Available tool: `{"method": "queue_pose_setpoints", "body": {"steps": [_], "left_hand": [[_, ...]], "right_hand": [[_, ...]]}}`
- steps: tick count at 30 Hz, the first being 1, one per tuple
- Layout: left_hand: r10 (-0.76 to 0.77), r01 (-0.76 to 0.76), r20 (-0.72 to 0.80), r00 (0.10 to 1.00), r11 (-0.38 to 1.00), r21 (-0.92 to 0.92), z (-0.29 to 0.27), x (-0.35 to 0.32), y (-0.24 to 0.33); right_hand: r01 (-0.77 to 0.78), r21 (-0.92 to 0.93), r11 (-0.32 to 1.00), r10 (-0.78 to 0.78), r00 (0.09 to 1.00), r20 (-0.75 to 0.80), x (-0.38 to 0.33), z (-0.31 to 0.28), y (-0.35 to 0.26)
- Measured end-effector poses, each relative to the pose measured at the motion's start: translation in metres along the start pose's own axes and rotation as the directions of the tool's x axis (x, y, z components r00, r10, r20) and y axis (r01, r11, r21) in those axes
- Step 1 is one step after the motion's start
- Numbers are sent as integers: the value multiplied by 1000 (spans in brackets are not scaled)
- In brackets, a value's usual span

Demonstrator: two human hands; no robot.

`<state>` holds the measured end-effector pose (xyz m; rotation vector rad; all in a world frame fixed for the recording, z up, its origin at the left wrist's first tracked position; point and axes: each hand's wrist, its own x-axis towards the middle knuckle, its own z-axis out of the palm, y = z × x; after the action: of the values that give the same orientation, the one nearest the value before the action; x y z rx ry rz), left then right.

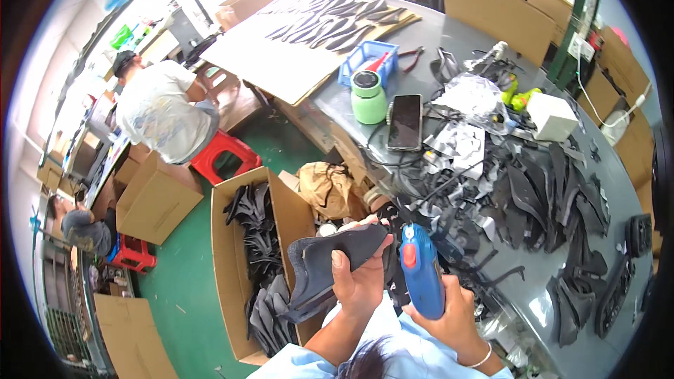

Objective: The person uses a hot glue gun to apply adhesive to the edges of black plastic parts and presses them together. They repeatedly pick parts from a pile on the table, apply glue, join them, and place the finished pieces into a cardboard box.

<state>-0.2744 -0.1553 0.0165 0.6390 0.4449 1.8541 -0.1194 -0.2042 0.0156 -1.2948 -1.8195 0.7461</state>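
My left hand (358, 275) is closed on a dark, curved, flat-sided piece (324, 256), with the thumb pressed along its face. The piece is tilted over a cardboard box (291, 214) that contains several similar dark pieces (270, 309). In my right hand (455, 312) is a blue handheld power tool (421, 274) with a red button, its upper end pointing away from me. The tool is beside the dark piece, with a gap between them. I cannot make out the tool's working tip.
Dark pieces (530, 196) and scraps cover much of the grey table (449, 38). A phone (405, 123), a green bottle (368, 98), a blue basket (366, 56) and red-handled pliers (411, 58) lie beyond. At left, a person (165, 109) sits on a red stool (225, 156).
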Motion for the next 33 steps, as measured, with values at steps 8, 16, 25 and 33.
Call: {"method": "queue_pose_setpoints", "body": {"steps": [8,16,25,33], "left_hand": [[91,-90,-17,996,995,32,-16,2,-1],[64,-87,100,993,967,240,-22,5,13],[-220,221,-30,975,945,240,-17,16,49],[-185,173,-3,983,915,365,-16,20,56]], "right_hand": [[76,-43,996,-71,992,100,-6,3,-5],[136,-167,977,-123,988,91,-3,-2,-11],[163,-212,964,-148,986,82,-5,-6,3],[181,-230,956,-146,976,163,-7,-7,0]]}}
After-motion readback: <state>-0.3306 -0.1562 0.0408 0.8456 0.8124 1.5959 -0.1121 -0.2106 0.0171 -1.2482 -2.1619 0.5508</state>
